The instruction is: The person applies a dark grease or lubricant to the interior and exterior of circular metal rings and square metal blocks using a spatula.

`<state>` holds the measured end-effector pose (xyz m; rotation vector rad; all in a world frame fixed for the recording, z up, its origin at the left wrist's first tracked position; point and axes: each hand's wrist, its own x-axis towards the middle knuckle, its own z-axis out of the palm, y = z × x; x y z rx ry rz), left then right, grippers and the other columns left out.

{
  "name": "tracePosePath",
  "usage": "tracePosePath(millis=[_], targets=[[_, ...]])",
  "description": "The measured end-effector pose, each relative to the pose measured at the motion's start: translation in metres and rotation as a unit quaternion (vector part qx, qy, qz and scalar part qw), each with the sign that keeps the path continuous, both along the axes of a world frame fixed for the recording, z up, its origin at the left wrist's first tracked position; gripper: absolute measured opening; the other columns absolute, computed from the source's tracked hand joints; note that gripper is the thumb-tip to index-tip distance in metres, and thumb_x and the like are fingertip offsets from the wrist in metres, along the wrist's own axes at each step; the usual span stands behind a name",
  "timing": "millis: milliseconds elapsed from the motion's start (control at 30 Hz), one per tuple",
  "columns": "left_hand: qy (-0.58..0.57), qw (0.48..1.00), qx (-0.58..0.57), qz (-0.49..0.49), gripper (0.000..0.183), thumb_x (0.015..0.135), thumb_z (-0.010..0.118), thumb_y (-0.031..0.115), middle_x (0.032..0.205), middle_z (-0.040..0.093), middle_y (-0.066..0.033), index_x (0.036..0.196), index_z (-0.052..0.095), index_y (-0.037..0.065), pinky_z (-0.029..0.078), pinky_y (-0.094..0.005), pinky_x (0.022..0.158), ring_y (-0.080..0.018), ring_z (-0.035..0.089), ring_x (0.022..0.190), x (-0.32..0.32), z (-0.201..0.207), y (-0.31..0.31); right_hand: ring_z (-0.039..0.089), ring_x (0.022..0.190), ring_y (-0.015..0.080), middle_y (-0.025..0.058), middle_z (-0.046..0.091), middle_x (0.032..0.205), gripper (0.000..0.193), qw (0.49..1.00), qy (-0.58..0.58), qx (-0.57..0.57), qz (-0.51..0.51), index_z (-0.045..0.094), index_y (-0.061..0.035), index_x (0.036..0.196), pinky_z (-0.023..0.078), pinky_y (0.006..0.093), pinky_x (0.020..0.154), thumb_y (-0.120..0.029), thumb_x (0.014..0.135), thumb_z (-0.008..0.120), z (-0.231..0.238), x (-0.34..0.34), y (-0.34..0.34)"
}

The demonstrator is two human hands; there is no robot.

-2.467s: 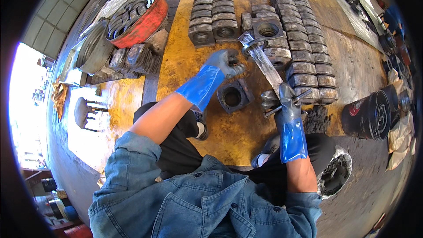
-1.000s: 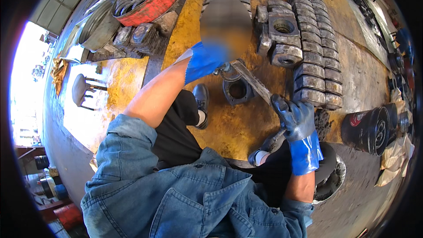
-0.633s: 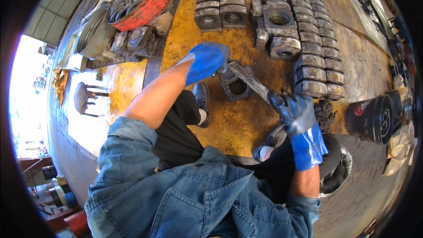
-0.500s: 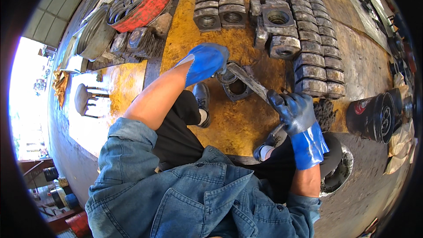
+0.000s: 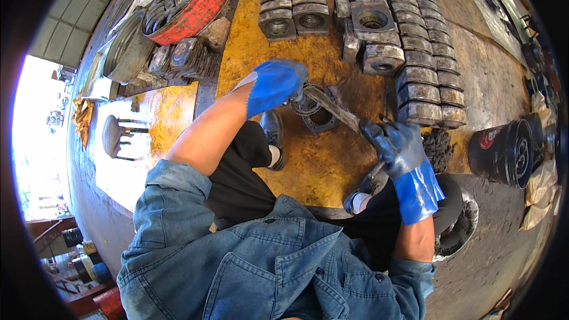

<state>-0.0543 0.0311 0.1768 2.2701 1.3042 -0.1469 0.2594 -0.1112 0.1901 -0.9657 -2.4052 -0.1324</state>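
My left hand (image 5: pixel 277 86), in a blue rubber glove, is closed on a round, ring-shaped metal part (image 5: pixel 306 108). Its fingers are mostly hidden from above. A long, flat, dirty metal bar (image 5: pixel 336 109) slants across from my right hand (image 5: pixel 396 147), whose gloved fingers wrap round its near end. The bar's far end lies against the ring part beside my left hand; the exact contact is hidden. Below and behind these, a square metal block with a round hole (image 5: pixel 320 120) rests on the yellow-stained floor plate (image 5: pixel 296 181) between my feet.
Long double rows of greasy metal blocks (image 5: pixel 418 59) stand ahead right, and shorter rows (image 5: pixel 293 6) straight ahead. A loose group of blocks (image 5: pixel 379 53) sits between them. Left are a red metal hoop (image 5: pixel 195 21) and a stool (image 5: pixel 112 136); right, a black bucket (image 5: pixel 501 154).
The ring part under my left hand has tilted, showing more of its open rim. My right hand and the bar have shifted only slightly.
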Motion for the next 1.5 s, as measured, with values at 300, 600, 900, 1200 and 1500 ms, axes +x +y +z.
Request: tracePosePath(millis=[300, 600, 900, 1200, 1500], targets=[[0.124, 0.992, -0.028, -0.003, 0.020, 0.077, 0.061, 0.016, 0.081, 0.064, -0.0150, 0.091, 0.065, 0.002, 0.046, -0.0404, 0.066, -0.0309, 0.062, 0.076, 0.028, 0.034, 0.002, 0.059, 0.070, 0.0358, 0.0143, 0.062, 0.081, 0.059, 0.992, -0.002, -0.104, -0.076, 0.064, -0.0119, 0.119, 0.048, 0.0438, 0.063, 0.000, 0.060, 0.064, -0.024, 0.019, -0.004], [0.001, 0.990, -0.069, 0.126, 0.029, 0.082, 0.070, 0.035, 0.069, 0.065, -0.0085, 0.089, 0.068, 0.007, 0.046, -0.0370, 0.061, -0.0209, 0.061, 0.064, 0.028, 0.041, 0.017, 0.066, 0.071, 0.0310, 0.0156, 0.068, 0.082, 0.031, 0.931, 0.237, -0.229, -0.158, 0.066, -0.0078, 0.112, 0.052, 0.0378, 0.063, -0.013, 0.081, 0.068, -0.044, 0.019, 0.004], [-0.086, 0.989, 0.012, 0.123, 0.038, 0.083, 0.068, 0.042, 0.066, 0.065, -0.0089, 0.085, 0.067, 0.004, 0.048, -0.0359, 0.062, -0.0199, 0.063, 0.064, 0.028, 0.066, 0.006, 0.064, 0.068, 0.0148, 0.0089, 0.067, 0.082, 0.025, 0.739, 0.461, -0.472, -0.140, 0.059, 0.0033, 0.111, 0.052, 0.0288, 0.059, -0.008, 0.089, 0.062, -0.073, 0.016, 0.017], [-0.173, 0.967, 0.135, 0.131, 0.032, 0.083, 0.071, 0.038, 0.074, 0.062, -0.0074, 0.092, 0.068, 0.007, 0.046, -0.0317, 0.061, -0.0178, 0.059, 0.069, 0.019, -0.003, 0.035, 0.053, 0.052, 0.0233, 0.0076, 0.054, 0.066, 0.029, 0.456, 0.664, -0.583, -0.105, 0.057, 0.0006, 0.106, 0.045, 0.0374, 0.045, -0.022, 0.089, 0.052, -0.086, 0.007, 0.029], [-0.254, 0.938, 0.158, 0.175, 0.023, 0.086, 0.070, 0.026, 0.075, 0.066, -0.0055, 0.096, 0.068, 0.006, 0.046, -0.0305, 0.058, -0.0108, 0.058, 0.066, 0.036, -0.006, 0.018, 0.054, 0.051, 0.0211, 0.0070, 0.056, 0.066, 0.029, 0.419, 0.670, -0.612, -0.027, 0.059, 0.0003, 0.105, 0.044, 0.0337, 0.043, -0.022, 0.088, 0.054, -0.116, 0.013, 0.031]])
